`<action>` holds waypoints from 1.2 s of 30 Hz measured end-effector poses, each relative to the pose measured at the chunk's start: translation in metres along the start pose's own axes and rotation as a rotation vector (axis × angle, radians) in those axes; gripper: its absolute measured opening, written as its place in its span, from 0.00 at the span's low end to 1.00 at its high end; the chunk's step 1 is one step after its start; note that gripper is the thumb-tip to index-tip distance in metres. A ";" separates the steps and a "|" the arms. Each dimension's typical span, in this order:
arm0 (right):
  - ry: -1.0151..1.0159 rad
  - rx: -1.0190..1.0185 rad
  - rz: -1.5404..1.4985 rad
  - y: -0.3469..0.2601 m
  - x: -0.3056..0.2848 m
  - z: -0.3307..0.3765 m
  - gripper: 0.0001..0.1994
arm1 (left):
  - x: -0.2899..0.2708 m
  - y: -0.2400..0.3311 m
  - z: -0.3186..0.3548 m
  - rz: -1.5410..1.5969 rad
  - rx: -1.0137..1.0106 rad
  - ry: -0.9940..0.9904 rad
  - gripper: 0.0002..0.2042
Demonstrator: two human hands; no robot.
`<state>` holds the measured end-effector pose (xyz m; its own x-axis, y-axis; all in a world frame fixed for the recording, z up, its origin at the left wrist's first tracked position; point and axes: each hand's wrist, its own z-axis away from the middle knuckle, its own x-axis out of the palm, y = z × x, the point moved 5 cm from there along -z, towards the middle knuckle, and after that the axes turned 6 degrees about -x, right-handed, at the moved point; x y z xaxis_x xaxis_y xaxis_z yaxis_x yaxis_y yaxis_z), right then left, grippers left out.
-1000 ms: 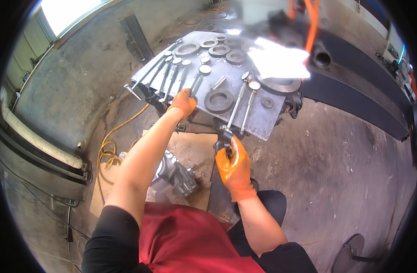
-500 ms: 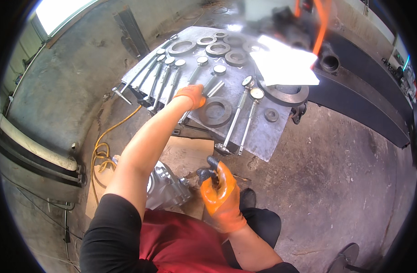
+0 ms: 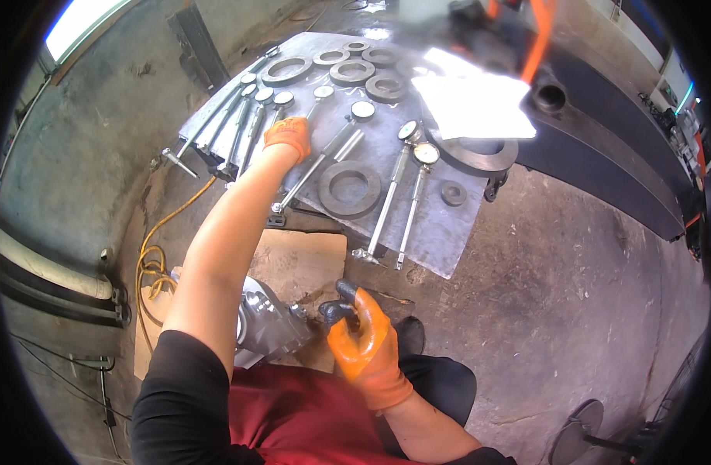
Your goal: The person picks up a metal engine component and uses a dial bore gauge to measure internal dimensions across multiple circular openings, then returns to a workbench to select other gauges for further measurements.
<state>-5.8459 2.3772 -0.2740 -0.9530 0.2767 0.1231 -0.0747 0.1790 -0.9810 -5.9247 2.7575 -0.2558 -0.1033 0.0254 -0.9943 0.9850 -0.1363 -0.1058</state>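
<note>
My left hand (image 3: 288,138), in an orange glove, is over the table at the handle of a dial bore gauge (image 3: 323,94). Its fingers are hidden behind the back of the glove, so I cannot tell whether they close on it. Just right of that hand lies a larger dial bore gauge (image 3: 340,139), with a short metal rod (image 3: 349,145) beside it. Low in front of my body, my right hand (image 3: 367,349) wears a wet orange glove with blackened fingertips. Its fingers are half curled and apart, with nothing visible between them.
Several more bore gauges (image 3: 243,116) lie left on the metal table (image 3: 456,225), and two (image 3: 398,174) right. Steel rings (image 3: 350,190) and white paper sheets (image 3: 475,101) share it. Below are a metal housing (image 3: 274,325), cardboard (image 3: 305,263) and a yellow cord (image 3: 189,201).
My left hand has moved left and away from me, off the larger bore gauge, which now lies with its lower end farther left. My right hand has stayed low, half curled. The view has shifted slightly.
</note>
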 end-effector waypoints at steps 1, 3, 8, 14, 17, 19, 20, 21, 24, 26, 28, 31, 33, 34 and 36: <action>0.002 0.004 0.003 0.001 0.001 0.000 0.21 | 0.002 0.000 0.000 0.004 -0.008 -0.019 0.16; 0.004 0.009 0.040 0.002 0.001 0.000 0.21 | 0.006 -0.002 -0.001 0.010 -0.028 -0.058 0.16; 0.025 0.041 -0.008 0.008 0.007 0.001 0.21 | 0.016 -0.011 0.006 0.062 0.034 -0.076 0.20; -0.025 0.093 0.108 0.013 0.004 0.001 0.21 | 0.009 -0.007 0.018 0.370 -0.091 -0.065 0.20; -0.051 0.041 0.131 0.008 0.005 -0.002 0.18 | 0.005 -0.016 0.031 0.516 -0.116 0.027 0.19; 0.010 0.016 0.097 0.019 0.006 0.001 0.18 | -0.001 -0.032 0.044 0.566 -0.093 0.125 0.17; 0.043 -0.002 0.077 0.021 0.007 -0.001 0.18 | -0.009 -0.040 0.057 0.641 -0.069 0.228 0.18; 0.037 0.026 0.094 0.020 0.009 -0.003 0.18 | -0.017 -0.047 0.071 0.620 -0.040 0.302 0.19; 0.042 0.028 0.053 0.016 0.009 -0.009 0.16 | -0.041 -0.066 0.139 0.867 -0.102 0.334 0.26; -0.009 -0.037 0.061 0.010 0.013 -0.010 0.18 | -0.040 -0.082 0.191 0.783 0.098 0.585 0.28; -0.070 -0.096 -0.051 0.008 0.019 -0.008 0.19 | -0.031 -0.085 0.248 1.292 0.100 0.459 0.25; -0.193 -0.145 -0.181 -0.003 0.032 0.001 0.21 | -0.035 -0.081 0.328 1.435 0.108 0.252 0.26; -0.189 -0.159 -0.222 -0.013 0.037 0.008 0.23 | -0.039 -0.074 0.367 1.390 0.215 0.229 0.27; -0.240 -0.168 -0.220 -0.021 0.041 0.011 0.24 | -0.031 -0.076 0.383 1.397 0.207 0.202 0.27; -0.336 -0.187 -0.213 -0.032 0.044 0.021 0.25 | -0.026 -0.076 0.405 1.208 0.318 0.275 0.26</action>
<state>-5.8913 2.3639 -0.2408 -0.9671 -0.1014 0.2334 -0.2544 0.3756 -0.8912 -6.0529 2.3660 -0.2261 0.8998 -0.0814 -0.4287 0.3522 -0.4446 0.8236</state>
